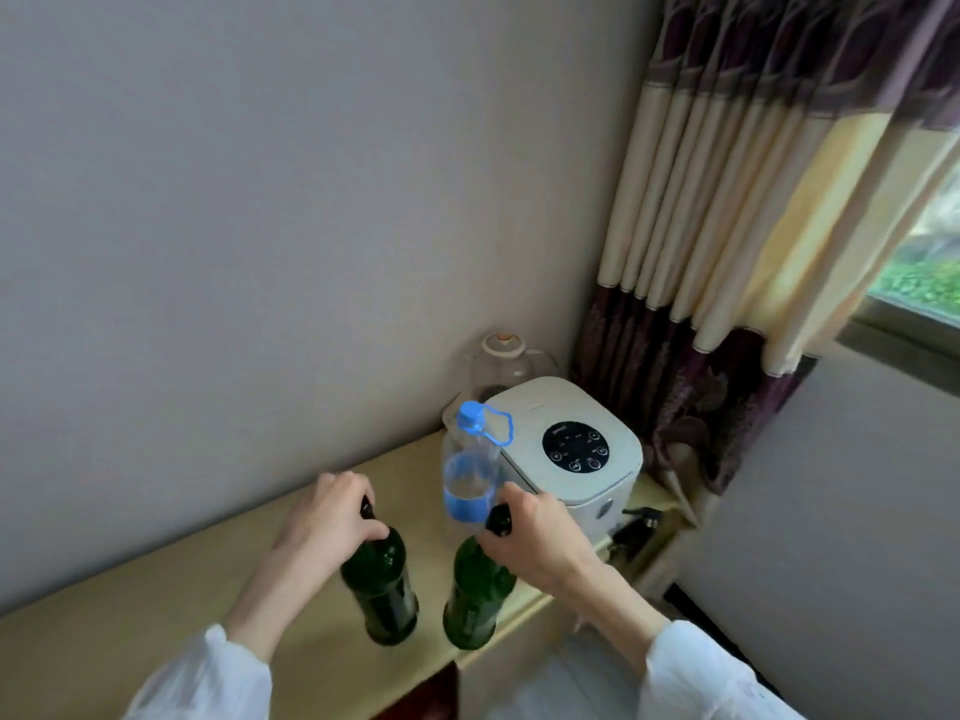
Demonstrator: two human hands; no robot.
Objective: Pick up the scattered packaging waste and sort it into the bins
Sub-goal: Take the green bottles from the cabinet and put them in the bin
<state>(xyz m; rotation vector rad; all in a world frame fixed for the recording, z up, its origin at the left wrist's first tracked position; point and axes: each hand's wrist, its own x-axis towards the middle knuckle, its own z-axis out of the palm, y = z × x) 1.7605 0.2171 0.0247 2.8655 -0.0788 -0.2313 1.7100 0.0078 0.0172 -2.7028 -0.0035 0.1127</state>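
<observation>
Two dark green glass bottles stand upright on a pale yellow table (156,605). My left hand (327,517) grips the neck of the left green bottle (384,589). My right hand (535,537) grips the neck of the right green bottle (475,600), near the table's front edge. Just behind my right hand stands a clear plastic water bottle (470,475) with a blue cap, a blue carry loop and a blue label. No bins are in view.
A white countertop appliance (571,454) with a round black control panel sits at the table's right end. A clear glass kettle (498,366) stands behind it against the wall. Patterned curtains (727,252) hang at the right by a window. A black plug (641,522) lies beside the appliance.
</observation>
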